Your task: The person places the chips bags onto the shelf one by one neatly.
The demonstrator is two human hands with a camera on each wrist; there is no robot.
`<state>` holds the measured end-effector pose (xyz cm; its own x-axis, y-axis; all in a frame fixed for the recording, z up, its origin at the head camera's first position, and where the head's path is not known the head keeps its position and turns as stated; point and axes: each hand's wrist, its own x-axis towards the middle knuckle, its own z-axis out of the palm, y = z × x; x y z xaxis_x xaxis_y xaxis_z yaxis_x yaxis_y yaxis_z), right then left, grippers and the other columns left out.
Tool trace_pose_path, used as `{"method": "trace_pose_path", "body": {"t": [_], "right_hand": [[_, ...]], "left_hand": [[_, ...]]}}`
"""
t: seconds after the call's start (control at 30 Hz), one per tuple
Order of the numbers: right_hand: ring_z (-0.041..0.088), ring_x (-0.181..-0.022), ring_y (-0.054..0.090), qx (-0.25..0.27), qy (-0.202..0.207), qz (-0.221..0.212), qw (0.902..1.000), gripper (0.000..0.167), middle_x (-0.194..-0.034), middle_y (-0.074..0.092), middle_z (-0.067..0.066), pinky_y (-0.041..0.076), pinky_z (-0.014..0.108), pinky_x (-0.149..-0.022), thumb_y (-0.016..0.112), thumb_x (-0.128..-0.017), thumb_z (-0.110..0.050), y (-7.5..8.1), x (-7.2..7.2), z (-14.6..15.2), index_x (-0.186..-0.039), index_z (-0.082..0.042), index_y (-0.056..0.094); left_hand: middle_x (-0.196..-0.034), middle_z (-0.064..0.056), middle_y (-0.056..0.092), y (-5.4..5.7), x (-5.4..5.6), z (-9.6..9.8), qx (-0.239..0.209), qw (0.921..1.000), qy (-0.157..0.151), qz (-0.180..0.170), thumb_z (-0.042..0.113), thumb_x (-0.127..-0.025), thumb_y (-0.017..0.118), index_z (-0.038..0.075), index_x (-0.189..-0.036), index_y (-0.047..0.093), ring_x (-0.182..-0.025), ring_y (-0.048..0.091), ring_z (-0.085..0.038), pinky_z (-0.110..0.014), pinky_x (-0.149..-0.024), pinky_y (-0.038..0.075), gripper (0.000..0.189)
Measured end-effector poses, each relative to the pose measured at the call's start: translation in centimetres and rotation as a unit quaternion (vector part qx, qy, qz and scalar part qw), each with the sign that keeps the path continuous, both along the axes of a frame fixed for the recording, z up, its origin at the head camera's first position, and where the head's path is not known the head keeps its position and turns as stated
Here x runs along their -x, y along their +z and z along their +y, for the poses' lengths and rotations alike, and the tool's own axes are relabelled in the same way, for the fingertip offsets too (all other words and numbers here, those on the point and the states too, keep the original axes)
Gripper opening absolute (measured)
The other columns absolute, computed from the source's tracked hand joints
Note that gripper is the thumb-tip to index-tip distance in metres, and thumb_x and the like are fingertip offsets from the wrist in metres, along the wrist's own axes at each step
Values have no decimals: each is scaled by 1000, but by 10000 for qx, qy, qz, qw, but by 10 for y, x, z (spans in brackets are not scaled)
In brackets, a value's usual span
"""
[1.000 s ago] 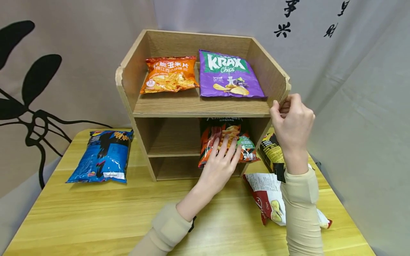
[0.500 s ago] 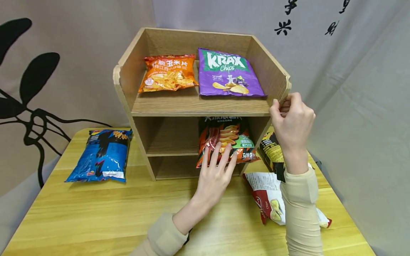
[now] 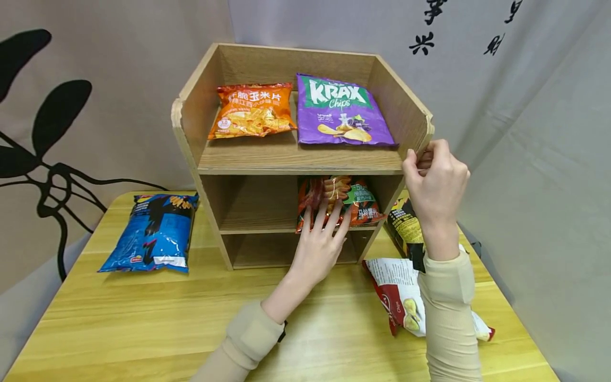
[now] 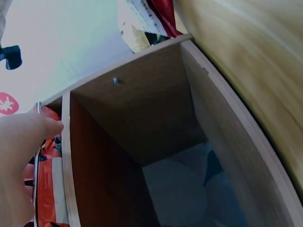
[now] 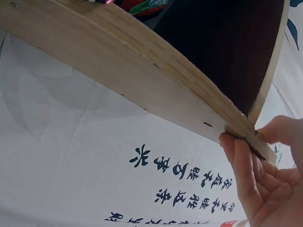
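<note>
My left hand [image 3: 319, 246] rests its outstretched, slightly spread fingers on a black-and-orange bag of potato chips [image 3: 366, 212]. That bag lies on the right of the middle level of a wooden shelf unit [image 3: 296, 165], its front edge by the board's edge. In the left wrist view my left hand [image 4: 16, 151] is beside the red bag, thumb near the board. My right hand [image 3: 436, 175] pinches the unit's right side panel near the top shelf. The right wrist view has my right hand [image 5: 267, 187] with thumb and fingers on either side of the panel edge [image 5: 189, 90].
On the top shelf lie an orange corn chip bag [image 3: 255, 112] and a purple Krax chip bag [image 3: 341, 114]. A blue snack bag [image 3: 153, 233] lies left of the unit on the wooden table [image 3: 143, 323]. To its right are a yellow-and-black bag [image 3: 406, 223] and a white-and-red chip bag [image 3: 398, 292].
The black-and-orange chip bag has slid back into the middle level, its front edge no longer hanging over the board. My left hand shifted with it. My right hand keeps its pinch on the panel.
</note>
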<state>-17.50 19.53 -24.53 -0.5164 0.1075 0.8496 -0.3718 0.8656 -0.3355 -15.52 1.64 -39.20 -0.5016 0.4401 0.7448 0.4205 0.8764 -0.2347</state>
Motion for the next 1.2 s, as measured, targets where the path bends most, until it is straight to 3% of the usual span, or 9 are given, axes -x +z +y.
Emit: {"method": "trace_pose_path", "body": {"t": [0.1, 0.33, 0.53, 0.8, 1.0, 1.1, 1.2], "right_hand": [[36, -61, 67, 25, -8, 24, 10000, 23, -73, 69, 25, 52, 45, -58, 58, -85, -13, 0, 0, -1, -85, 10, 60], [37, -60, 67, -16, -38, -12, 10000, 23, -72, 69, 26, 51, 46, -58, 58, -86, -13, -1, 0, 0, -85, 10, 60], [38, -61, 67, 75, -64, 7, 10000, 23, -72, 69, 27, 52, 47, -60, 59, -85, -12, -1, 1, -1, -85, 11, 59], [37, -61, 67, 141, -44, 6, 9999, 22, -72, 69, 26, 52, 46, -60, 58, -85, -11, -1, 1, -2, -84, 11, 59], [35, -60, 68, 75, 9, 75, 9999, 22, -71, 69, 25, 52, 44, -59, 59, -85, -12, -1, 0, 0, -84, 10, 60], [35, -60, 68, 59, -14, 43, 10000, 22, -72, 69, 25, 53, 43, -58, 59, -85, -12, -1, 0, 0, -84, 10, 60], [35, -61, 68, 137, -34, -12, 9999, 22, -72, 69, 25, 52, 42, -58, 58, -85, -11, -2, 1, -2, -84, 11, 59]], "left_hand": [[-141, -8, 49, 1, 4, -2, 132, 9998, 53, -169, 46, -83, 66, 20, -139, 46, -131, 45, -32, -51, -105, 41, 65], [-145, -7, 44, 5, 8, -6, 475, 9975, 202, -474, 57, -85, 58, 20, -140, 45, -135, 41, -32, -51, -107, 38, 67], [-146, -8, 44, 6, 16, -8, 471, 9974, 164, -522, 59, -83, 60, 20, -140, 44, -135, 41, -33, -52, -108, 38, 72], [-151, -9, 39, 7, 25, -10, 443, 9940, 221, -980, 63, -83, 58, 19, -145, 37, -141, 34, -34, -52, -111, 34, 79], [-151, -9, 39, 6, 20, -14, 303, 9947, -133, -972, 57, -88, 54, 20, -143, 41, -139, 36, -35, -55, -110, 33, 68], [-146, -8, 44, 3, 13, -21, 138, 9955, -544, -759, 47, -93, 53, 21, -138, 47, -137, 39, -34, -53, -109, 37, 53], [-137, -9, 54, -4, 5, -35, -170, 9933, -1095, -333, 37, -98, 46, 16, -130, 56, -131, 47, -32, -48, -105, 43, 39]]}}
